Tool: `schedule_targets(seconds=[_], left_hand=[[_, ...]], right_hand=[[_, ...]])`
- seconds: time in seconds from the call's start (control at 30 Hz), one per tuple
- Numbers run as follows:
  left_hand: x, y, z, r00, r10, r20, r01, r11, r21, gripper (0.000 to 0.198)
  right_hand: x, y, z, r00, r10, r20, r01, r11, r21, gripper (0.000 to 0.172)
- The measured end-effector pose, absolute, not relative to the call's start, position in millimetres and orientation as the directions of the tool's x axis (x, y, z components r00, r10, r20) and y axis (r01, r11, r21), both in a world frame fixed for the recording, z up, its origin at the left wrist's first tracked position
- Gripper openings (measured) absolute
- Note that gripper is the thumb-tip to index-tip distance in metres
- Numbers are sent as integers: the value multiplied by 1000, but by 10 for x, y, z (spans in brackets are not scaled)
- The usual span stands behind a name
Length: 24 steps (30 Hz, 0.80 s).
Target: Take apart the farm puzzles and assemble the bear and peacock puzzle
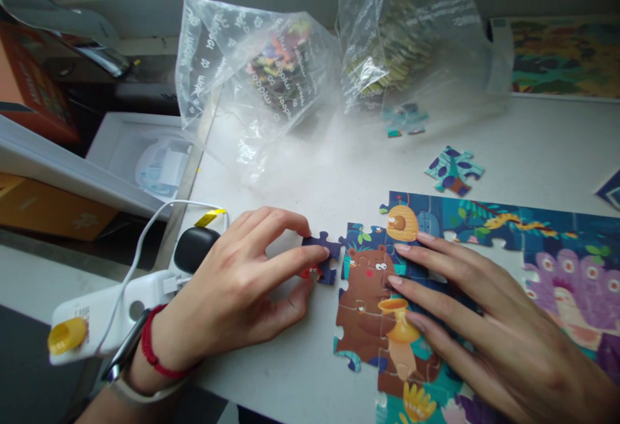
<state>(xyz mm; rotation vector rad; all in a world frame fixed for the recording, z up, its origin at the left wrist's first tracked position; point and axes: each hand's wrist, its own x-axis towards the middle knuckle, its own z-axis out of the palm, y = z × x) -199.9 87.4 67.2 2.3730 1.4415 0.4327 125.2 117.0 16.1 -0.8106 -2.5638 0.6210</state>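
Note:
My left hand [256,269] grips a dark blue puzzle piece [329,243] with a bit of red on it, thumb and fingers closed about its left side. This piece lies close to the left edge of the joined jigsaw puzzle [363,288], near a brown bear's head; whether the two touch I cannot tell. Flat on the puzzle, right of the bear, rests my right hand [494,320] with its fingers stretched out. Part of the puzzle is hidden beneath it. A loose puzzle piece [454,170] in teal and brown lies above the joined part.
Two clear plastic bags [281,75] of pieces stand at the back, with more loose pieces [405,120] by the right one. A picture board [566,59] lies far right. At left are a white power strip [111,314], a black charger [196,249], a cable and open boxes.

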Motion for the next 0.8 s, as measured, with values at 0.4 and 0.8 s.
schedule_targets(seconds=[0.4,0.8], left_hand=[[-2028,846,555,379,919,106,841,-390,374,27],[-2034,838,559,399,911,102,831,-406,379,35]], right_hand=[[1249,1164,154,-753,619,223,446,729,-520,40],[1252,1154,153,-756,618,215,452,731,-511,42]])
